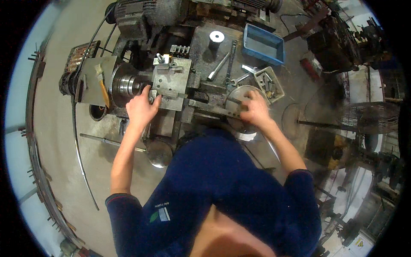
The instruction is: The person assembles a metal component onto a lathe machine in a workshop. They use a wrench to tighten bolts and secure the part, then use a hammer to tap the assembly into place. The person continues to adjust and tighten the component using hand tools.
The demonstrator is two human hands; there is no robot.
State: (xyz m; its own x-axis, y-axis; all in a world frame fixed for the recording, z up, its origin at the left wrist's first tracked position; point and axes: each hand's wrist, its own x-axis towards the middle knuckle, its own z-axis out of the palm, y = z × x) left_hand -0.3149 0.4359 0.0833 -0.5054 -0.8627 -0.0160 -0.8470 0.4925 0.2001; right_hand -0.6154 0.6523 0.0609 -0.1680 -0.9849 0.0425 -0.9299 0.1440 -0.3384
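My left hand [141,109] reaches to the small lathe, its index finger at the nose of the round steel chuck [124,84]. Thumb and index finger stand apart; the other fingers are partly hidden. Just right of it lies the flat metal slide plate [171,81] with bolt holes and a clamped tool block. My right hand [256,109] is over a round metal dish [239,93] at the machine's right end, fingers curled down. Whatever those fingertips grip is too small to make out. A flat steel bar [214,109] runs toward the dish.
A brush [102,88] rests left of the chuck. Behind the dish are wrenches [231,64], a white-topped spool [216,37], a blue bin [263,45] and a small tray of parts [269,84]. A motor [145,13] stands at the back, a fan [372,118] at right.
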